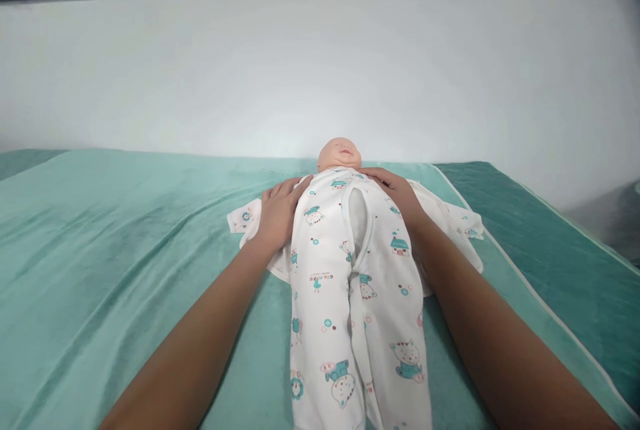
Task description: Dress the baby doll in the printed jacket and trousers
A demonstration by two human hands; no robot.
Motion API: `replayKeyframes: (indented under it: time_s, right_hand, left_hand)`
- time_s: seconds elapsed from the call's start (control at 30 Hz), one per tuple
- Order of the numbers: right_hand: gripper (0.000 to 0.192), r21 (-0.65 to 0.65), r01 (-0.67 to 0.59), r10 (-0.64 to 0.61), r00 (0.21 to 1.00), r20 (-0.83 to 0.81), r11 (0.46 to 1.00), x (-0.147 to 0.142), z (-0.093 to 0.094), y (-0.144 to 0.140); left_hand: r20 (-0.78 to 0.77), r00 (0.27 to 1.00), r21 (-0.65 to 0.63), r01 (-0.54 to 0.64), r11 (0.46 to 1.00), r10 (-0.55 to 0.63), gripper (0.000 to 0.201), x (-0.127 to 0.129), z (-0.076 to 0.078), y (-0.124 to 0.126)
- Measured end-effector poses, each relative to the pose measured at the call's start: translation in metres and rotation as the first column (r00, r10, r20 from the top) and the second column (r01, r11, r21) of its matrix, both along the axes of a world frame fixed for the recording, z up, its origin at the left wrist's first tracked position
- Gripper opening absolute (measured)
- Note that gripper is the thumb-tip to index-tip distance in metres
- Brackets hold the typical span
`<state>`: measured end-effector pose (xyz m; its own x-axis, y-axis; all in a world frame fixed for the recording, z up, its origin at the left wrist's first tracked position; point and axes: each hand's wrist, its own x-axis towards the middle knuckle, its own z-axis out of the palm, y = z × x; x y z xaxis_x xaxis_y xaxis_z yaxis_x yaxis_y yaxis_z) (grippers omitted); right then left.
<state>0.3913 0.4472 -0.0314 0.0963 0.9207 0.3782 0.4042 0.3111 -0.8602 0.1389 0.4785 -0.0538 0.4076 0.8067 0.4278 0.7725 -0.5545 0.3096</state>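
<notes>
A baby doll (340,152) lies on its back, its head at the far end. White baby trousers (320,310) printed with animals and houses are spread over its body, with an open gap at the crotch (358,217). A white printed baby shirt (453,223) shows on both sides, its sleeves spread outward. My left hand (281,209) rests along the left side of the trousers, fingers stretched toward the doll's shoulder. On the other side my right hand (395,191) lies at the upper edge, fingers extended near the doll's neck. The thumbs are partly hidden.
A light green blanket (125,250) with wrinkles covers the surface beneath. Darker green cloth (565,250) shows at the right, beyond a pale edge. A white wall (250,77) with a dark band on top stands close behind the doll's head.
</notes>
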Motion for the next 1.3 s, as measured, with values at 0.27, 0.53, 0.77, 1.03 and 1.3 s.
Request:
replayKeyframes:
  time_s: [0.27,0.53,0.77,1.03,1.3]
  right_hand:
    - [0.030,-0.115,0.024,-0.034,0.996,-0.084,0.993,0.003,-0.005,0.016]
    - [0.040,-0.153,0.030,-0.042,0.996,-0.076,0.988,0.005,-0.009,0.025]
    - [0.031,-0.115,0.195,-0.189,0.980,0.062,0.974,0.002,-0.006,0.025]
    - [0.023,-0.057,0.112,-0.116,0.992,-0.059,0.992,-0.004,-0.004,0.015]
    - [0.035,0.018,0.056,-0.056,0.998,0.018,0.998,0.005,-0.014,-0.013]
  left_hand:
    - [0.433,0.901,-0.209,0.062,0.976,0.035,0.027,0.013,0.017,0.013]
    - [0.541,0.834,-0.393,0.362,0.846,-0.106,0.030,0.021,0.038,0.040]
    - [0.543,0.839,-0.329,0.170,0.929,0.039,0.023,0.032,0.030,0.043]
    - [0.485,0.851,-0.189,0.325,0.927,-0.199,0.031,0.025,0.024,0.035]
    - [0.198,0.971,-0.035,0.146,0.989,-0.136,0.047,0.006,0.010,0.001]
